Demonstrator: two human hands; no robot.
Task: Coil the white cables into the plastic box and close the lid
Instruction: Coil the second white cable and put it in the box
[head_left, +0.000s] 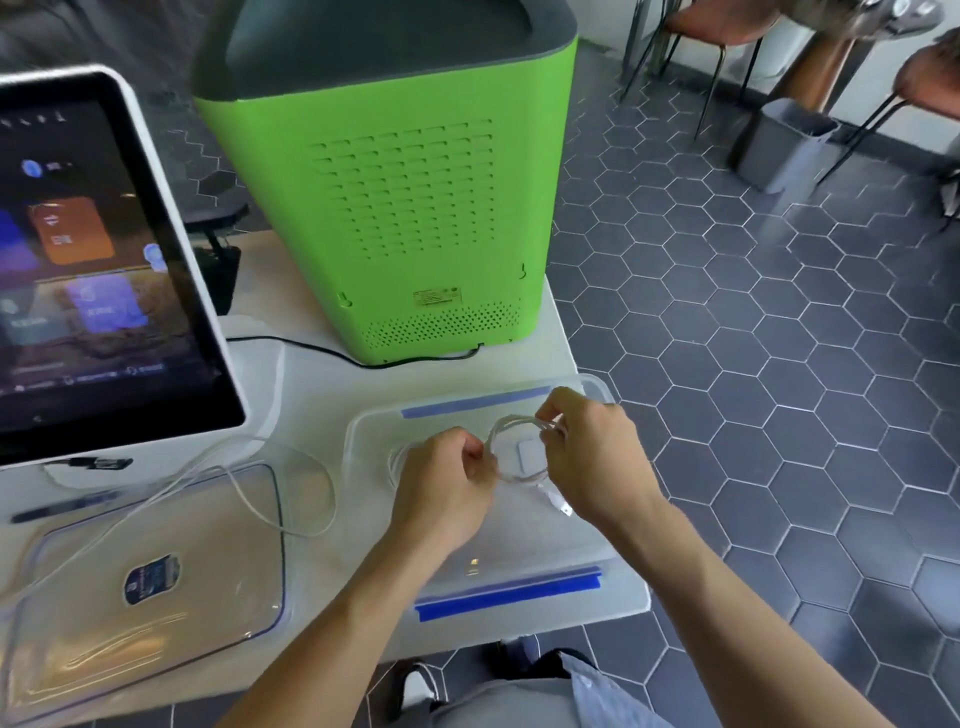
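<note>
I see both hands over the clear plastic box (592, 540): left hand (441, 488) and right hand (592, 457) each pinch shut on 1 round white cable coil (519, 447).

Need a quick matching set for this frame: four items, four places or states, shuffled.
1. clear plastic lid
2. coiled white cable
3. loose white cable
4. green vented machine

A. held in both hands above the clear plastic box
B. lying flat on the table, left of the box
C. standing behind the box
D. trailing across the lid

Pairs: 1-B, 2-A, 3-D, 4-C
</note>
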